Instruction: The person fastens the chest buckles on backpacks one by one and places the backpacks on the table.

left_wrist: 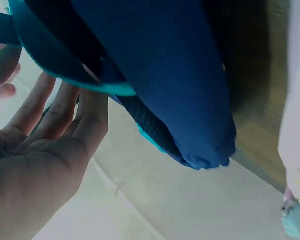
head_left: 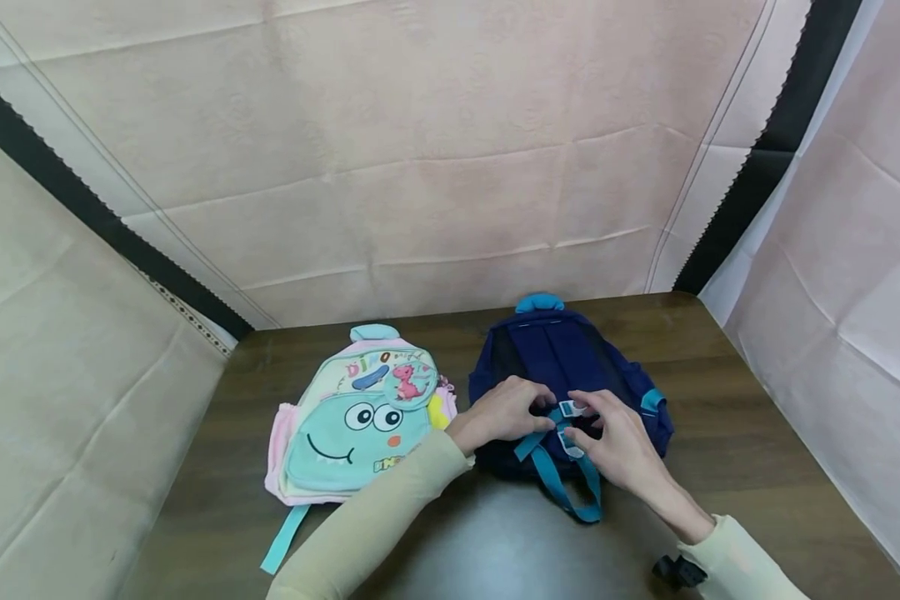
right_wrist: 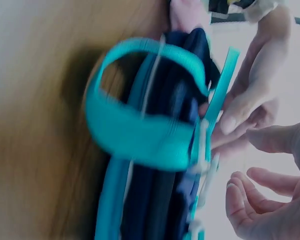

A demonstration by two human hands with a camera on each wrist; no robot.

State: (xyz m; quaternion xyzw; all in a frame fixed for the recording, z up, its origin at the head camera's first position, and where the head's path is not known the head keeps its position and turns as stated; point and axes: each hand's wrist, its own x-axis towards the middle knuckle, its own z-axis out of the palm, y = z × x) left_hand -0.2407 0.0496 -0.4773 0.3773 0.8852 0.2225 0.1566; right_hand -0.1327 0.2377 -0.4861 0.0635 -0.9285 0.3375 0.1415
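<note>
A dark navy backpack [head_left: 551, 346] lies on the table with its shoulder straps facing up. On it sit two pale buckles [head_left: 570, 408] with teal webbing straps [head_left: 551, 475] looping down toward the near edge. My left hand [head_left: 504, 410] is at the left of the buckles, thumb and fingers apart; in the left wrist view its fingers [left_wrist: 57, 107] reach behind a teal strap, their tips partly hidden. My right hand [head_left: 621, 437] hovers at the right of the buckles. In the right wrist view its thumb and loosely bent fingers stand apart from the buckles, holding nothing.
To the left lies a pink and mint backpack [head_left: 352, 446] with a cartoon face, a teal strap [head_left: 285, 537] trailing from its bottom. The brown table [head_left: 750, 467] is enclosed by pale fabric walls [head_left: 450, 167] at the back and sides.
</note>
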